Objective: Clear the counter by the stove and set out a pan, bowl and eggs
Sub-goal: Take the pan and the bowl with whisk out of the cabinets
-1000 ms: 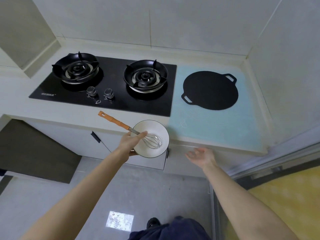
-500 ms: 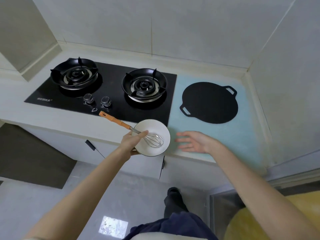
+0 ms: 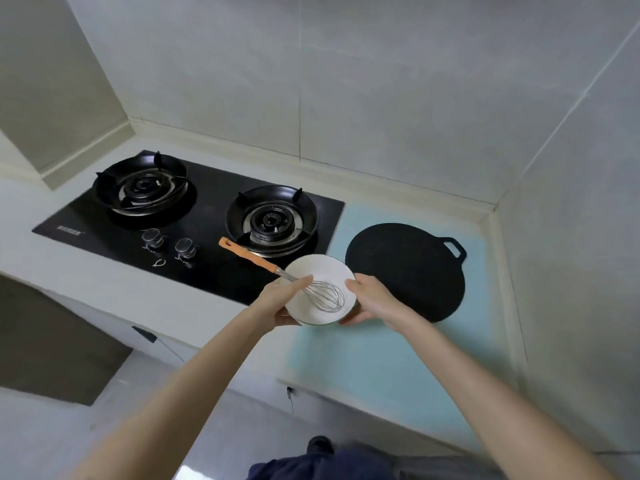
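Observation:
I hold a white bowl [image 3: 313, 271] between both hands just above the light blue counter mat [image 3: 381, 358], beside the stove's right edge. My left hand [image 3: 280, 301] grips the bowl's left rim, thumb over the edge. My right hand [image 3: 369, 299] grips its right side, fingers underneath. A wire whisk [image 3: 323, 296] with an orange handle lies in the bowl, handle sticking out to the upper left over the stove. A flat black pan [image 3: 408, 268] with two loop handles lies on the mat to the right of the bowl. No eggs are visible.
A black two-burner gas stove [image 3: 207, 216] with two knobs fills the counter's left side. Tiled walls close off the back and right. The counter's front edge [image 3: 346, 386] runs below the mat, with cabinet doors and grey floor beneath.
The bowl has moved up and right from beyond the counter's front edge to over the mat. My right hand came off the mat and took hold of the bowl's right side.

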The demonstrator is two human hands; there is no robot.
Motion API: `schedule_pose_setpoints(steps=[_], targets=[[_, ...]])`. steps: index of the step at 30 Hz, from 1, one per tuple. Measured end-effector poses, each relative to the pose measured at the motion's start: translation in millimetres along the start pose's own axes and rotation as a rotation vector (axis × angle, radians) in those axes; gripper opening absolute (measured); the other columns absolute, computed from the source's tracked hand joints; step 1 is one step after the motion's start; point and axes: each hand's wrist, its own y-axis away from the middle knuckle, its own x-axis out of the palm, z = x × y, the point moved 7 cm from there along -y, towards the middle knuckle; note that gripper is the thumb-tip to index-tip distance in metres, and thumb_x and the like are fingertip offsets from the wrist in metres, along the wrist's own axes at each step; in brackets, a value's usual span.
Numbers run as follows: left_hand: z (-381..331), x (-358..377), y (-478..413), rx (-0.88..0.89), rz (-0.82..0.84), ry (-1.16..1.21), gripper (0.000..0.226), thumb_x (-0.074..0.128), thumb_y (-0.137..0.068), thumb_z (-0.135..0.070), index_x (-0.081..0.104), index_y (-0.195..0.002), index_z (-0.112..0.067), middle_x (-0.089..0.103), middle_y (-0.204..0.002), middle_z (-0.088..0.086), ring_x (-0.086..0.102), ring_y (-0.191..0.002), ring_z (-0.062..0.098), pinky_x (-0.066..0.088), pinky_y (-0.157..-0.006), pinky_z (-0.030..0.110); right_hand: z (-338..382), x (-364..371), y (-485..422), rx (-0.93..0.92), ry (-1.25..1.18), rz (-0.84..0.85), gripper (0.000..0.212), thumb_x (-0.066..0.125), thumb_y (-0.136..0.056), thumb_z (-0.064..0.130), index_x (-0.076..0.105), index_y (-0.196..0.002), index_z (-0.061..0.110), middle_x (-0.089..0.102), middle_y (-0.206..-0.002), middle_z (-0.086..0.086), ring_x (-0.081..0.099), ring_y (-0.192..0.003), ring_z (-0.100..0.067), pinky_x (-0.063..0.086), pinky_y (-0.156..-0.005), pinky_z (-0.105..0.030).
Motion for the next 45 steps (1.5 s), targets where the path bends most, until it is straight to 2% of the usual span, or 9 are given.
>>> schedule_pose_setpoints(steps=[4,9,12,17,23,31,35,39,45], targets=[[-19.9,31.4,-19.7,0.024,0.056,0.053,0.053,0.072,-0.079,-0.043,0.055,-0.123,-0.02,0.064,-0.111,0.004,0.063,-0.095,0.022,0.056,-0.064,0.032,1.6,-35.3,-15.8,-0.013,-0.034,-0.114,0.028,0.038,-0.097,0.015,0.058,-0.111,0.001,0.057,-0.117,-0.024,0.066,-0.091,-0.036,0.06,-0.067,-0.047],[-43.1,56.5,-48.3,0.071,0.082,-0.003,0.065,0.074,-0.075,-0.049,0.051,-0.131,-0.026,0.057,-0.13,0.004,0.055,-0.116,0.027,0.05,-0.093,0.041,-4.2,-70.0,-38.5,0.026,-0.148,-0.19,0.026,0.038,-0.097,0.012,0.057,-0.111,0.004,0.057,-0.117,-0.02,0.067,-0.088,-0.035,0.061,-0.063,-0.043],[-52.0,63.8,-66.1,0.077,0.069,-0.047,0.062,0.064,-0.086,-0.044,0.041,-0.141,-0.026,0.046,-0.141,0.003,0.044,-0.128,0.03,0.041,-0.096,0.039,-15.8,-91.1,-53.3,0.088,-0.221,-0.252,0.027,0.036,-0.097,0.011,0.054,-0.117,0.006,0.058,-0.119,-0.019,0.069,-0.083,-0.037,0.061,-0.06,-0.038],[-53.5,83.6,-84.5,0.031,0.168,-0.019,0.043,0.056,-0.093,-0.035,0.05,-0.132,-0.016,0.054,-0.134,0.005,0.058,-0.112,0.026,0.047,-0.087,0.034,-36.9,-110.6,-70.3,0.198,-0.334,-0.327,0.037,0.033,-0.098,0.01,0.044,-0.133,0.006,0.055,-0.127,-0.022,0.071,-0.07,-0.035,0.059,-0.055,-0.033],[-53.3,100.0,-97.3,-0.003,0.209,-0.034,0.048,0.058,-0.092,-0.032,0.047,-0.136,-0.015,0.051,-0.132,0.002,0.057,-0.108,0.024,0.048,-0.085,0.034,-46.6,-114.5,-75.7,0.275,-0.396,-0.361,0.038,0.031,-0.099,0.008,0.042,-0.136,0.008,0.054,-0.13,-0.022,0.069,-0.077,-0.038,0.059,-0.052,-0.031],[-49.9,100.6,-100.4,-0.062,0.201,-0.073,0.05,0.056,-0.094,-0.029,0.042,-0.14,-0.013,0.042,-0.144,0.006,0.052,-0.122,0.03,0.045,-0.096,0.039,-52.8,-107.9,-78.9,0.303,-0.424,-0.342,0.039,0.033,-0.1,0.008,0.042,-0.137,0.009,0.055,-0.13,-0.02,0.068,-0.084,-0.037,0.06,-0.061,-0.036],[-48.5,100.3,-94.9,-0.071,0.217,-0.079,0.054,0.054,-0.096,-0.025,0.034,-0.145,-0.016,0.038,-0.148,0.006,0.051,-0.124,0.031,0.043,-0.099,0.041,-54.2,-106.9,-72.8,0.328,-0.458,-0.293,0.038,0.038,-0.101,0.015,0.04,-0.139,0.008,0.055,-0.129,-0.024,0.069,-0.082,-0.036,0.059,-0.064,-0.037],[-51.2,96.2,-87.1,-0.052,0.188,-0.077,0.056,0.053,-0.096,-0.02,0.03,-0.146,-0.017,0.04,-0.147,0.009,0.05,-0.125,0.032,0.043,-0.103,0.044,-52.6,-110.2,-64.0,0.347,-0.357,-0.274,0.041,0.041,-0.101,0.016,0.039,-0.141,0.009,0.055,-0.13,-0.02,0.066,-0.086,-0.03,0.056,-0.069,-0.037],[-73.1,81.4,-66.4,0.087,0.103,-0.137,0.04,0.049,-0.097,-0.014,0.045,-0.136,-0.018,0.052,-0.135,0.006,0.057,-0.114,0.025,0.048,-0.09,0.035,-39.6,-132.5,-43.5,0.223,-0.159,-0.436,0.048,0.047,-0.098,0.015,0.035,-0.145,0.012,0.052,-0.131,-0.013,0.058,-0.101,-0.025,0.054,-0.082,-0.037]])
